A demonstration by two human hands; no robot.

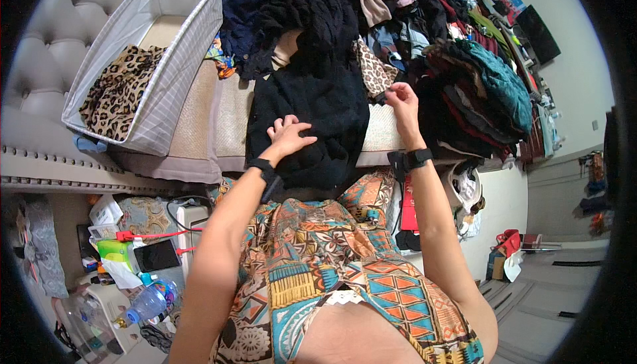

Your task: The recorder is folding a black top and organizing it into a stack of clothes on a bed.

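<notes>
A black garment [311,115] is spread over the front edge of the bed, its lower end hanging towards my lap. On it rests my left hand [288,135], fingers apart and nothing gripped. My right hand [403,100] is raised to the right of the garment, fingers bent and close to the thumb. Its fingertips are near a small black bit of cloth and a pale leopard-print cloth [376,69]; whether they pinch anything I cannot tell. Above the black garment lies more crumpled dark clothing, including a navy piece [244,20].
A fabric storage box [186,73] holding a leopard-print cloth [127,90] stands at left against the tufted headboard [54,45]. Piled clothes [497,83] lie at right. Lower left are a plastic bottle [149,302] and a dark-screened phone [156,255].
</notes>
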